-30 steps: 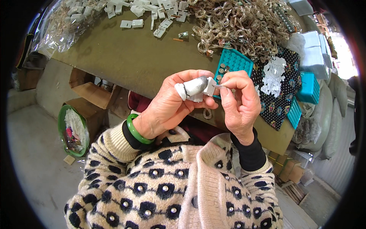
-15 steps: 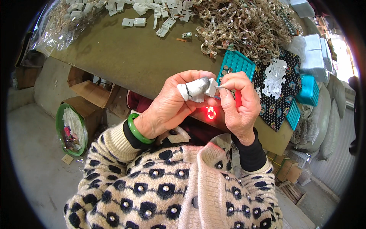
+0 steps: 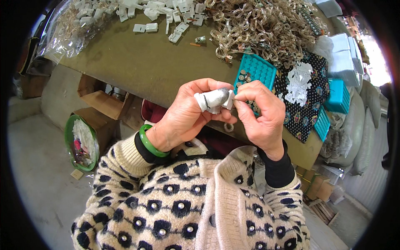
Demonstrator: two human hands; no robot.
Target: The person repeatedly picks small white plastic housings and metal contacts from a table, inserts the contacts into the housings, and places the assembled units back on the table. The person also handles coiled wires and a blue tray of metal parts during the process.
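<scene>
My left hand [image 3: 177,114] is closed round a small white plastic case [image 3: 230,101]. Its thumb wears a white covering [image 3: 210,100] with a grey smudge and a dark band. At the case's right edge, my right hand [image 3: 264,118] pinches with thumb and forefinger; what lies between the fingertips is too small to make out. A small coil of wire [image 3: 228,127] hangs below the case, unlit. Behind the right hand stands a teal tray [image 3: 262,68] with round cups, several coin-like discs [image 3: 245,76] in it.
Loose white plastic cases [image 3: 177,32] and a big heap of coiled wire strings [image 3: 258,29] cover the table's far side. White flakes [image 3: 299,83] lie on a dark patterned cloth [image 3: 318,71] at right. A green basin [image 3: 68,141] stands on the floor at left.
The red glow of the coil under the case has gone out. My right fingertips have moved in against the case's edge. The view has shifted slightly.
</scene>
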